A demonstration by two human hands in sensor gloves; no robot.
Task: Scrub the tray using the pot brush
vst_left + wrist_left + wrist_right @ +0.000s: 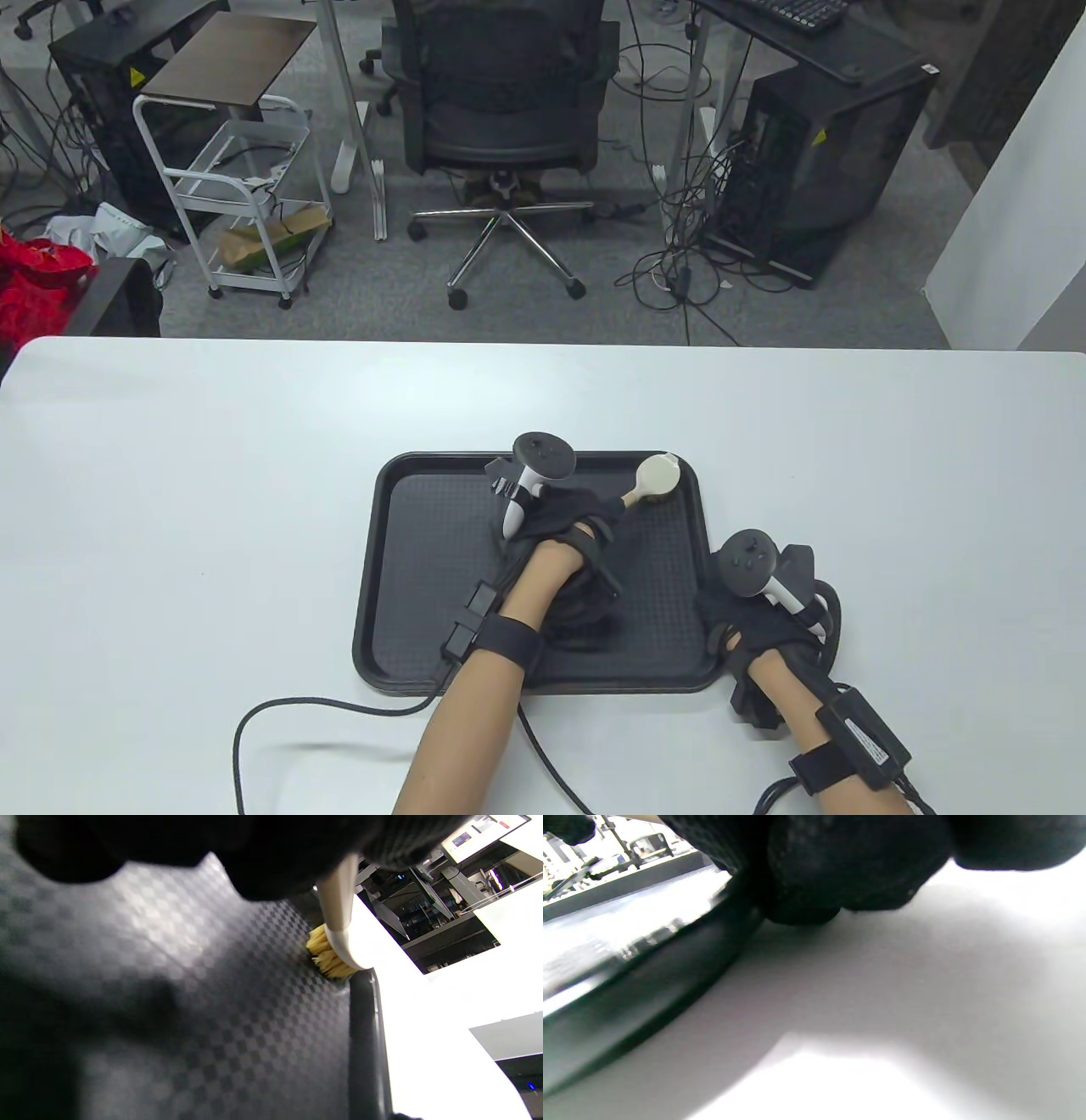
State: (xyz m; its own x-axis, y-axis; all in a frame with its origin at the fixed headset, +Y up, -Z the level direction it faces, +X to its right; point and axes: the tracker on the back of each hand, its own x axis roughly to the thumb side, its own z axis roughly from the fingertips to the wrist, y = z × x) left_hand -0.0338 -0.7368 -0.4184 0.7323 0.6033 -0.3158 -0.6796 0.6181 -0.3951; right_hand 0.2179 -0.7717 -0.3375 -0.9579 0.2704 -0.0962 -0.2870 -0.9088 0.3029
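Note:
A black textured tray (407, 577) lies on the white table. My left hand (577, 518) grips the handle of a pot brush (657, 477) with a cream head. The head sits in the tray's far right corner. In the left wrist view its yellow bristles (328, 957) press on the checkered tray floor (212, 1005) right beside the raised rim (365, 1035). My right hand (738, 611) holds the tray's right rim near the front corner. The right wrist view shows its gloved fingers (806, 887) curled over the rim (649, 984), down to the table.
White table (170, 509) stretches wide on both sides of the tray. Glove cables (280, 713) loop on the table in front of the tray. Beyond the far edge stand an office chair (501, 110), a white cart (246, 195) and computer towers.

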